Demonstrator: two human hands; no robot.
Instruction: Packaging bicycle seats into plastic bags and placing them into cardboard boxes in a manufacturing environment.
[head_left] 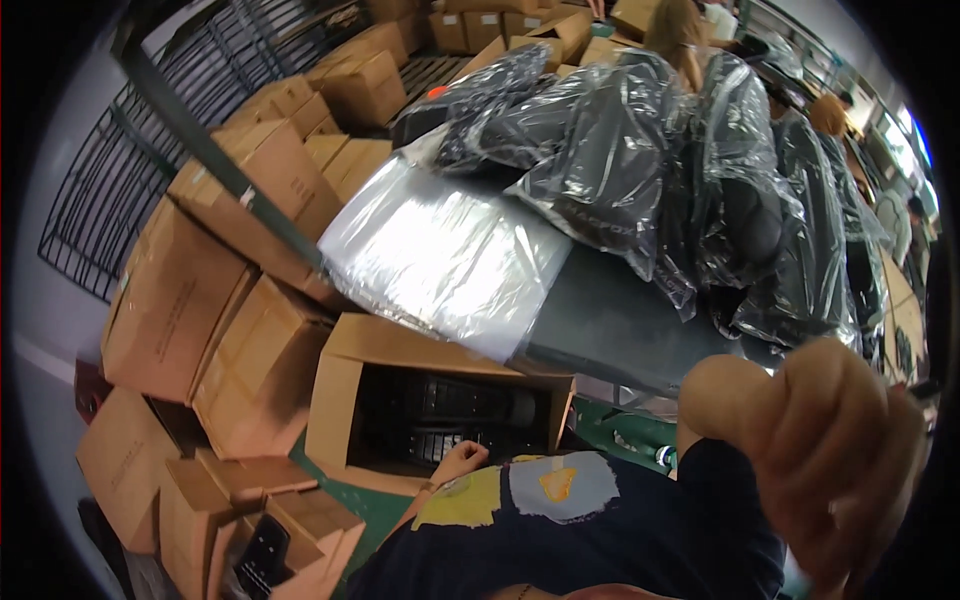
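We should keep our curled left hand [460, 461] off the rim of the open carton [335, 410]; our right hand [822, 450] curls near the worktop [600, 315], both grips unclear.

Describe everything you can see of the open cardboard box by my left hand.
The open box is plain brown, apparently corrugated cardboard, roughly rectangular, with its flaps spread and its mouth facing up. Black, ridged parts lie in its shadowed interior. It sits close to the dark tabletop, with green floor showing beside it. The left hand, fingers curled, is at its near edge; contact cannot be told.
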